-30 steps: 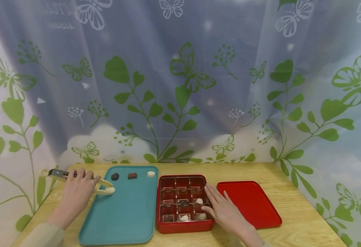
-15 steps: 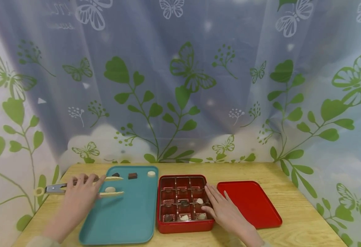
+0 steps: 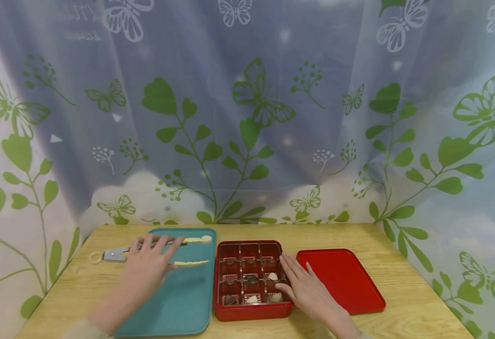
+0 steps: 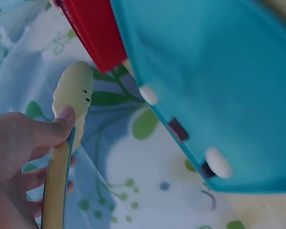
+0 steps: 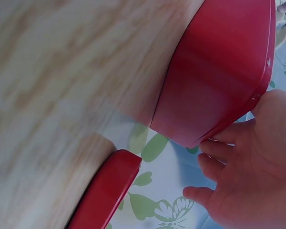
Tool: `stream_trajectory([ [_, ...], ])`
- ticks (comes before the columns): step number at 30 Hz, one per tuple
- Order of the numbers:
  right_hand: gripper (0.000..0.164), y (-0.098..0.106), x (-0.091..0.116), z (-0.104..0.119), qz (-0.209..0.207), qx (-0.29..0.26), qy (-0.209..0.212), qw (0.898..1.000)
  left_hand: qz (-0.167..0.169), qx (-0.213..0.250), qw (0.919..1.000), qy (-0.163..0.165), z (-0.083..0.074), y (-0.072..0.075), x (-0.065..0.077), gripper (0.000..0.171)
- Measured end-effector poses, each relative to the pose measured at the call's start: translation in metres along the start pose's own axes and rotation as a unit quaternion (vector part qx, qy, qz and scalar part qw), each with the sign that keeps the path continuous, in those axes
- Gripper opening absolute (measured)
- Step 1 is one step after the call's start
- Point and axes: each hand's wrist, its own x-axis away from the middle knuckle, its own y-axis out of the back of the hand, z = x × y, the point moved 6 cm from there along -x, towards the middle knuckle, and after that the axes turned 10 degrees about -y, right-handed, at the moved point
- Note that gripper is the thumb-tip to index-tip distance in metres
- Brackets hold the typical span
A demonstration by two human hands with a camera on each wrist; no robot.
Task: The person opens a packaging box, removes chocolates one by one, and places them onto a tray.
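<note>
My left hand point(image 3: 147, 263) grips tongs point(image 3: 190, 263) with cream tips over the teal tray point(image 3: 175, 306). The tips stand apart with nothing between them; the far one overlaps a white round chocolate point(image 3: 206, 238) in the head view. In the left wrist view, a brown rectangular chocolate point(image 4: 178, 130), a dark chocolate point(image 4: 207, 170) and a white oval chocolate point(image 4: 218, 162) lie along the tray's edge. Straight-fingered, my right hand point(image 3: 311, 292) rests against the right rim of a red box point(image 3: 253, 311). Dark and white chocolates fill some of its compartments.
A red lid point(image 3: 340, 278) lies flat on the wooden table point(image 3: 404, 301), right of the box. Tray and box stand side by side with a narrow gap. Behind the table hangs a patterned curtain point(image 3: 213, 117).
The tongs have spread and let go of the white oval chocolate at the tray's left. My left hand has since moved right with the tongs. My right hand has stayed put.
</note>
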Motion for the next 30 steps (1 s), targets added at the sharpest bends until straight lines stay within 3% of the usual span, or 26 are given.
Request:
stream_trajectory([
  [8,0.073,0.001,0.001,-0.001,0.001,0.002,-0.001,1.0,-0.018,0.013,0.9988,-0.043,-0.029,0.008,-0.036,0.069],
  [14,0.073,0.002,0.0,-0.001,-0.004,0.003,0.004,1.0,-0.022,0.044,0.9958,-0.077,-0.052,0.006,-0.056,0.057],
  [20,0.073,0.003,0.0,-0.001,-0.01,0.005,0.006,1.0,0.019,0.034,0.9922,-0.119,-0.077,0.003,-0.075,0.048],
  [30,0.072,0.003,0.001,0.0,0.0,-0.001,0.003,1.0,0.086,-0.051,0.983,-0.154,-0.109,0.001,-0.107,0.036],
])
